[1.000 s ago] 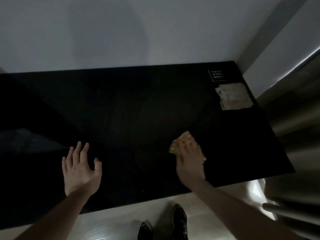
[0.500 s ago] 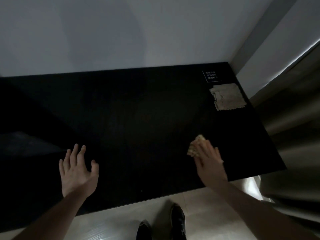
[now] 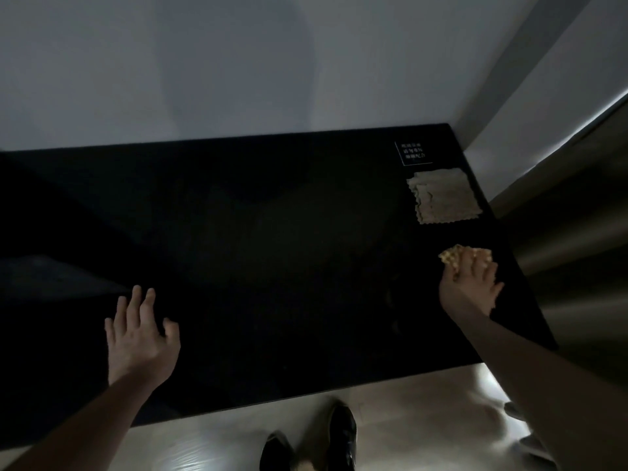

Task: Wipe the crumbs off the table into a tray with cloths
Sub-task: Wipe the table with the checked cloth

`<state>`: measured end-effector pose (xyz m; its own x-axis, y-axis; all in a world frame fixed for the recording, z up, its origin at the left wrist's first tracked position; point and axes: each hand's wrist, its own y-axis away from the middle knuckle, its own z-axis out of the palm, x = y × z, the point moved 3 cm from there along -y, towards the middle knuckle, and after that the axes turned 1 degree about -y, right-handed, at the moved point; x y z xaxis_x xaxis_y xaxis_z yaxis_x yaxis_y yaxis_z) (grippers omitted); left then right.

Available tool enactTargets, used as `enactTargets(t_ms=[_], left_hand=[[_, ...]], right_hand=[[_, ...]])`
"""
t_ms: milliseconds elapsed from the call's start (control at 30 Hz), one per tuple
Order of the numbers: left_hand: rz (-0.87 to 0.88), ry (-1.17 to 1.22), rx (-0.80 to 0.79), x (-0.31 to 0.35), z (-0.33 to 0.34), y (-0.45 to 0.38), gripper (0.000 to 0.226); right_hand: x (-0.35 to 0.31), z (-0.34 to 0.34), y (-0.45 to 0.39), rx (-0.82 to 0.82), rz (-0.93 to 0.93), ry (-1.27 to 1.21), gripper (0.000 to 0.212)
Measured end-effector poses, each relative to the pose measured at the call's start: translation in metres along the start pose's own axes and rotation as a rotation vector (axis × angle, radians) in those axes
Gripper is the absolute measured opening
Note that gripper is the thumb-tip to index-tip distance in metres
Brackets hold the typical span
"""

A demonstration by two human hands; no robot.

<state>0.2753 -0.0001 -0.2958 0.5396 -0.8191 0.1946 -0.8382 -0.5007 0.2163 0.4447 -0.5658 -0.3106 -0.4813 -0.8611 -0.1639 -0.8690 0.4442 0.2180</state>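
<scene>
A black surface (image 3: 258,232) runs up to a pale wall. The right hand (image 3: 470,287) presses flat on a yellow waffle-weave cloth (image 3: 453,257) near the surface's right edge, its fingers spread over the fabric. The left hand (image 3: 139,334) lies open with fingers spread over the near-left part of the surface. A stack of beige cloths (image 3: 443,196) lies at the far right, just near of a small white-lettered label (image 3: 413,153). Black shoes (image 3: 343,433) stand on the pale floor below.

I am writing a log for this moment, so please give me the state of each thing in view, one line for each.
Left hand: open, fingers spread, holding nothing.
Right hand: fingers flat, pressing the yellow cloth on the table.
Yellow cloth: bunched under the right hand.
Beige cloths: stacked flat, untouched.
Table: dark; crumbs not visible.
</scene>
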Motion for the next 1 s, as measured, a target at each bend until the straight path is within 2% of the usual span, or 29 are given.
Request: enactTargets(t_ms=[167,333,433,533,600,767,833,933,1000], left_hand=[[-0.066,-0.002,-0.024,0.008,0.000,-0.002,0.067],[-0.084,0.000,-0.069,0.012,-0.005,-0.005,0.069],[-0.082,-0.009,-0.135,0.009,-0.008,-0.009,0.072],[-0.067,-0.007,-0.201,0.003,-0.013,-0.014,0.076],[-0.053,0.009,-0.241,0.002,-0.020,-0.014,0.078],[0.000,0.060,-0.293,0.007,-0.039,-0.009,0.079],[0.007,0.054,-0.284,0.004,-0.044,-0.010,0.081],[0.016,0.029,-0.327,0.005,-0.050,-0.011,0.083],[0.030,-0.035,-0.373,0.003,-0.060,-0.016,0.084]], right_hand=[[-0.097,0.021,0.031,-0.058,-0.262,0.047,0.065],[-0.177,0.047,0.115,-0.141,-0.639,0.033,0.068],[-0.195,0.057,0.147,-0.261,-0.836,0.074,0.067],[-0.191,0.050,0.141,-0.333,-0.937,0.074,0.069],[-0.183,0.042,0.126,-0.347,-0.922,0.076,0.070],[-0.169,0.029,0.092,-0.316,-0.573,0.069,0.066],[-0.182,0.033,0.098,-0.280,-0.495,0.083,0.066],[-0.210,0.042,0.119,-0.267,-0.417,0.095,0.069],[-0.238,0.048,0.139,-0.280,-0.460,0.098,0.069]])
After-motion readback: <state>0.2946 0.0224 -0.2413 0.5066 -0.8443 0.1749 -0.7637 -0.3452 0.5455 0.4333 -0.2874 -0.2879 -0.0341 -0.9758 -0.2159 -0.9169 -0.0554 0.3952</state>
